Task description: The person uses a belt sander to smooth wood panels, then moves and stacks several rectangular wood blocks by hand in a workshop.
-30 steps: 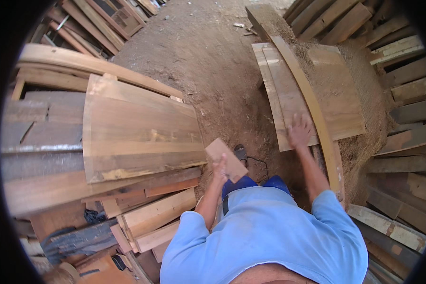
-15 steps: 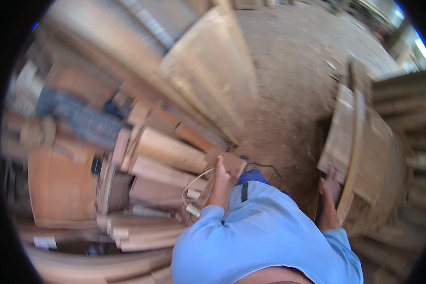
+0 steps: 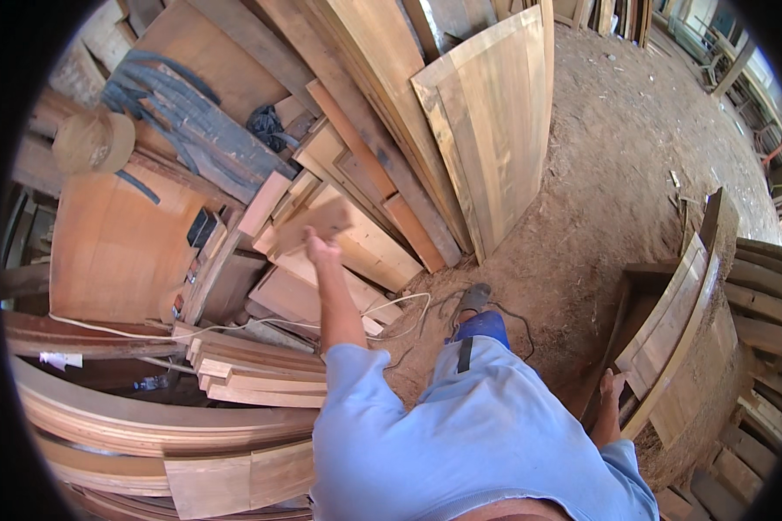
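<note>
I see the left hand (image 3: 320,252) stretched out forward over a heap of timber, and just above its fingers there is a small wooden block (image 3: 314,224), blurred. I cannot tell if the hand grips the block or only touches it, so whether it is open or closed stays unclear to me. Under the block lie stacked offcut boards (image 3: 356,247), and a white cord (image 3: 235,328) runs across them. A large board panel (image 3: 495,122) leans upright behind the heap, on the sawdust floor (image 3: 617,156). The right hand (image 3: 614,388) is low at my right side, its fingers resting against the edge of a curved wooden panel (image 3: 669,326). It seems to lie open on the wood.
</note>
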Available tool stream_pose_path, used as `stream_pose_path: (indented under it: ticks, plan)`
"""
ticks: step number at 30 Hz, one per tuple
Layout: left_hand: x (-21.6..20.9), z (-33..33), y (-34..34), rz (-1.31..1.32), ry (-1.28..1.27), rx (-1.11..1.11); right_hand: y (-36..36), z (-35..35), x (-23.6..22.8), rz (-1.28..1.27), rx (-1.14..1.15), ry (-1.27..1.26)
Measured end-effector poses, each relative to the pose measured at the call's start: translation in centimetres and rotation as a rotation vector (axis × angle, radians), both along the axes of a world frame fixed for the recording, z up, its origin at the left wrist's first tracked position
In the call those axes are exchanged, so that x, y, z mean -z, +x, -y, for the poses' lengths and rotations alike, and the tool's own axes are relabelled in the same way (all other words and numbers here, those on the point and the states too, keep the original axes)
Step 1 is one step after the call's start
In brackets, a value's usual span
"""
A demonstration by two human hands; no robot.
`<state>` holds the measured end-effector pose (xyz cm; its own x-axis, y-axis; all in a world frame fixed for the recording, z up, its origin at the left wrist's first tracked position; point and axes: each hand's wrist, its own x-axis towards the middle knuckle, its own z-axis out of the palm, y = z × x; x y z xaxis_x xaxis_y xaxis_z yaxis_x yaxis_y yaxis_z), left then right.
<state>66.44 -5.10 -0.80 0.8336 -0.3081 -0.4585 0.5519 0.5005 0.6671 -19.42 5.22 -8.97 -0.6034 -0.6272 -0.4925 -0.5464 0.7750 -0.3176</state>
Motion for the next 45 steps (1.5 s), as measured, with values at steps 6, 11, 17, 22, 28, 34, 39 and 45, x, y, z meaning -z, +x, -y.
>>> stream_pose_path:
  ticks: [6, 11, 17, 22, 28, 34, 39, 45]
  plan:
    - [3.7, 6.4, 7.7, -0.007, 0.177, 0.327, 3.9, 0.4, -1.1, -0.021, 0.194, -0.122]
    - [14.2, 9.2, -10.6, -0.249, 0.348, 0.976, 10.6, 0.2, -5.2, -0.046, 0.165, 0.056]
    - [13.9, 12.2, -39.2, 0.983, 0.406, 2.539, 17.3, -3.4, -5.3, 0.276, 0.327, -0.071]
    - [4.0, 15.5, -55.4, 1.851, -0.273, 2.383, 20.7, -10.7, -1.7, 0.317, 0.523, -0.044]
    - [-0.5, 14.5, -63.8, 2.332, -0.537, 2.008, 22.8, -23.7, 10.7, -0.085, 0.095, -0.236]
    - [1.8, 4.7, -68.6, 2.502, -1.07, 1.963, 24.9, -29.2, 13.3, 0.251, 1.022, -0.255]
    - [4.1, 4.0, -72.4, 2.553, -1.333, 2.074, 23.1, -24.8, 5.2, 0.508, 1.588, -0.348]
    - [3.0, 11.8, -75.4, 2.339, -2.0, 2.034, 24.3, -20.4, 6.6, 0.523, 1.696, -0.602]
